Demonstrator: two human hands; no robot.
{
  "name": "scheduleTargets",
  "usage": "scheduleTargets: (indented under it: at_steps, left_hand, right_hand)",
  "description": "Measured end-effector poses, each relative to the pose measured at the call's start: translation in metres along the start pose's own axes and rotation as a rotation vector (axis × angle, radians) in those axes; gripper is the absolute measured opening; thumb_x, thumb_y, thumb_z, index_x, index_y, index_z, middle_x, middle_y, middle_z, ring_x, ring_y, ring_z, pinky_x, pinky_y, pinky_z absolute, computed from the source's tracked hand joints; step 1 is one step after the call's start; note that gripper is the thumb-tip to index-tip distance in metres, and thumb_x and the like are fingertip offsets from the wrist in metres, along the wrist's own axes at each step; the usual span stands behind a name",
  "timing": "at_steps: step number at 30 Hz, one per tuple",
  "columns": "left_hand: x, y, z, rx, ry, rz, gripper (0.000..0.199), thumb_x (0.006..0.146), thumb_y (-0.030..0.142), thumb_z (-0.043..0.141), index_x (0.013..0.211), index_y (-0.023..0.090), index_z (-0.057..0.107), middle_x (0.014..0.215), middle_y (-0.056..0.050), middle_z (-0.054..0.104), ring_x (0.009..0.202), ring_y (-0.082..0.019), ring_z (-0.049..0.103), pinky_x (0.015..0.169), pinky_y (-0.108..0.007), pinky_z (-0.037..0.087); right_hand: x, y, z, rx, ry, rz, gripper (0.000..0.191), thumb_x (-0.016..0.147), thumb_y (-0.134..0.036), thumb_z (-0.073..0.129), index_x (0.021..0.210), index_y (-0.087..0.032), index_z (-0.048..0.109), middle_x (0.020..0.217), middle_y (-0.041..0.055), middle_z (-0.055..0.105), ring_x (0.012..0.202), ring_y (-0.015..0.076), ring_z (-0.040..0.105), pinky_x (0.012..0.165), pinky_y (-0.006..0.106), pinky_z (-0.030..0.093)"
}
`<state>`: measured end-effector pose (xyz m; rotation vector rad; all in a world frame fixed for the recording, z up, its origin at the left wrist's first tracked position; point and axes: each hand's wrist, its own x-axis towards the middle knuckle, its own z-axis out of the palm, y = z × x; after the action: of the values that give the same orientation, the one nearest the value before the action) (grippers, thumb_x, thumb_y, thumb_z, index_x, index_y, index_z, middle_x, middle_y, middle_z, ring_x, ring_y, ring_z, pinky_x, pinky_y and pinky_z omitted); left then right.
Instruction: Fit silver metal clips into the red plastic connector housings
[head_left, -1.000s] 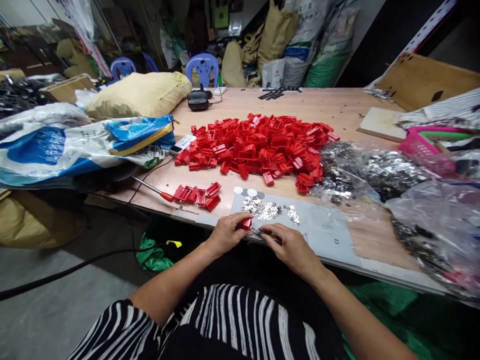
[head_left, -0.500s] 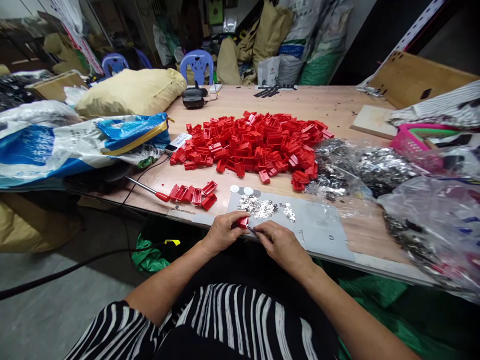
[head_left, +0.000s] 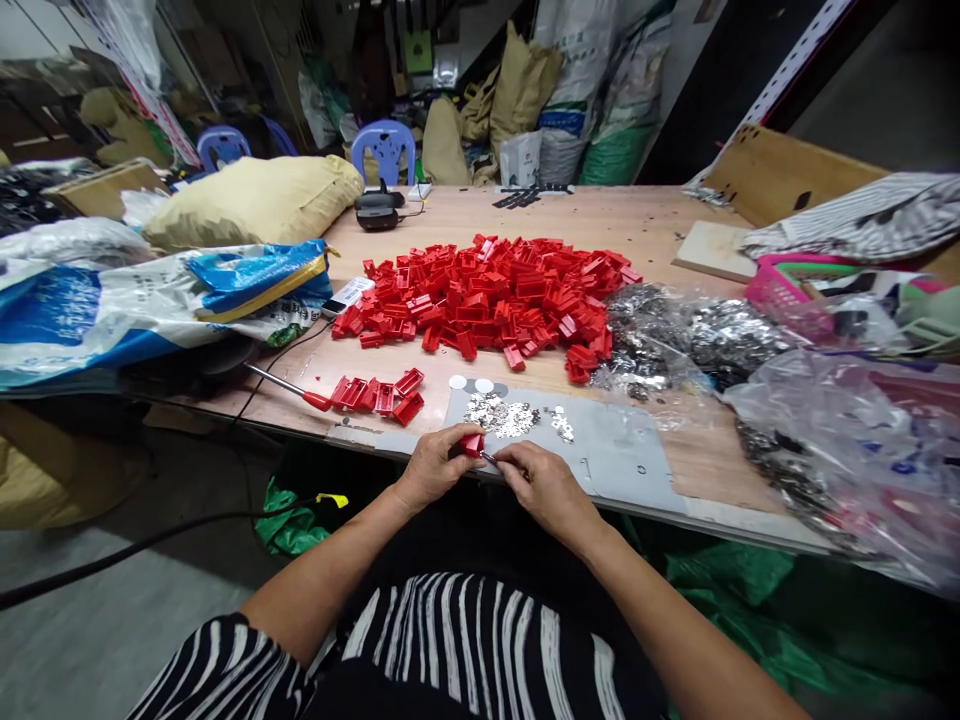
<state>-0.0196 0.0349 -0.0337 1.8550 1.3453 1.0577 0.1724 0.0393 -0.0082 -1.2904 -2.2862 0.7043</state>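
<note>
Near the table's front edge, my left hand point(head_left: 435, 468) is closed on a small red plastic part point(head_left: 472, 444). My right hand point(head_left: 546, 488) pinches a thin dark metal piece point(head_left: 489, 459), whose end meets the right side of that red part; its full shape is hidden by my fingers. Just beyond my hands, small silvery metal pieces point(head_left: 504, 415) lie on a grey mat point(head_left: 615, 455). A large heap of red parts point(head_left: 495, 295) covers the middle of the table, and several more red parts point(head_left: 377, 396) lie to the left of the mat.
A metal rod with a red end point(head_left: 316, 401) lies at the left, near a blue and white sack point(head_left: 150, 300). Clear bags of metal pieces point(head_left: 645, 335) and a pink basket point(head_left: 780, 285) stand at the right. A beige sack point(head_left: 255, 200) lies at the back left.
The camera view has shifted, so the table things appear a little further left. Both hands keep their hold, and the red part shows slightly more between my fingers.
</note>
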Motion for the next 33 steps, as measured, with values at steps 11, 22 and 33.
scheduleTargets:
  at_steps: [11, 22, 33]
  left_hand:
    - [0.002, 0.003, -0.002, -0.035, -0.014, -0.031, 0.033, 0.072, 0.019, 0.072, 0.105, 0.019, 0.066, 0.097, -0.003, 0.072, 0.089, -0.017, 0.066, 0.083, -0.028, 0.050]
    - [0.001, -0.001, -0.001, -0.045, -0.023, -0.013, 0.032, 0.074, 0.023, 0.071, 0.105, 0.020, 0.065, 0.097, -0.003, 0.070, 0.087, -0.016, 0.065, 0.081, -0.027, 0.049]
    - [0.003, -0.003, -0.008, -0.082, -0.106, -0.007, 0.037, 0.073, 0.019, 0.071, 0.110, 0.021, 0.065, 0.106, -0.004, 0.071, 0.097, -0.018, 0.065, 0.091, -0.031, 0.048]
  right_hand:
    - [0.003, -0.001, 0.000, -0.003, -0.028, 0.012, 0.017, 0.087, -0.016, 0.051, 0.091, -0.020, 0.067, 0.090, 0.0048, 0.067, 0.084, 0.0184, 0.063, 0.077, 0.030, 0.048]
    - [0.010, -0.004, -0.006, 0.033, -0.061, 0.021, 0.018, 0.087, -0.019, 0.051, 0.095, -0.022, 0.067, 0.092, 0.0037, 0.071, 0.085, 0.0185, 0.065, 0.076, 0.029, 0.047]
    - [0.004, -0.003, -0.007, -0.013, -0.058, 0.020, 0.016, 0.089, -0.023, 0.051, 0.095, -0.023, 0.066, 0.091, 0.0040, 0.069, 0.083, 0.0182, 0.064, 0.075, 0.030, 0.047]
